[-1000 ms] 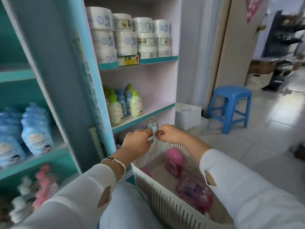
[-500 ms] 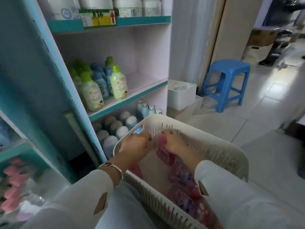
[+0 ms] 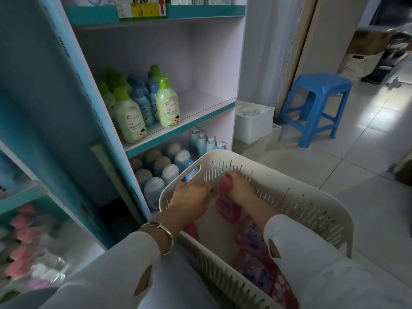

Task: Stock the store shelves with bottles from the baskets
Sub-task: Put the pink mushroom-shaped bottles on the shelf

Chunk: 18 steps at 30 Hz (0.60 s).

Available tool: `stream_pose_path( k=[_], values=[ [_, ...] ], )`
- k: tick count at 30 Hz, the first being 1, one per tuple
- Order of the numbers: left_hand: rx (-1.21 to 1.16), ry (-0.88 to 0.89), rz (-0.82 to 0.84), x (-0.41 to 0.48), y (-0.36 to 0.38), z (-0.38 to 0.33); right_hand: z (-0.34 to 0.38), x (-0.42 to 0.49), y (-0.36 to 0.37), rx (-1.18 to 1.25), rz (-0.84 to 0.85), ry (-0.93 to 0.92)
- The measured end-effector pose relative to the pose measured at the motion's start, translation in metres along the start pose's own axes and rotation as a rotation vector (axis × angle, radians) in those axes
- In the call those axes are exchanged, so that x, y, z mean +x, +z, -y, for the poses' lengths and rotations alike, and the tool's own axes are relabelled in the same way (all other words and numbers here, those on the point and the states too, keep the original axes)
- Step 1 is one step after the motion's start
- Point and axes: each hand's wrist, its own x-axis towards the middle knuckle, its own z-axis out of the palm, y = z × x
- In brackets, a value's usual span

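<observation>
Small shop selling baby-care goods: teal-edged shelves carry tidy rows of identical green-capped bottles and blue bottles, a yellow price label sits on the upper shelf's front edge, and a white basket holds pink bottles.

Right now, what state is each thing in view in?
pink bottle, in the basket, gripped at its cap.
right hand, gripping the pink bottle.
left hand, beside the cap, grip unclear.
basket, holding other pink items.
green-capped bottles, upright on shelf.
blue stool, upright.
</observation>
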Motion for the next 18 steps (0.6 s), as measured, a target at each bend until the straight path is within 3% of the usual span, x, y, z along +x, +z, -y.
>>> stream_pose_path(
  k=[6, 9, 14, 18],
  values=[
    [-0.081, -0.050, 0.121, -0.007, -0.007, -0.005, 0.020, -0.016, -0.038, 0.128, -0.096, 0.016],
    [-0.062, -0.029, 0.162, -0.017, -0.014, -0.012, 0.037, -0.032, -0.059, 0.309, -0.095, 0.062],
    [-0.106, -0.067, 0.092, -0.028, -0.039, -0.021, 0.062, -0.062, -0.090, 0.729, -0.084, 0.120],
    [-0.151, -0.128, -0.023, -0.039, -0.069, -0.025, 0.089, -0.079, -0.105, 0.872, 0.016, 0.079]
  ],
)
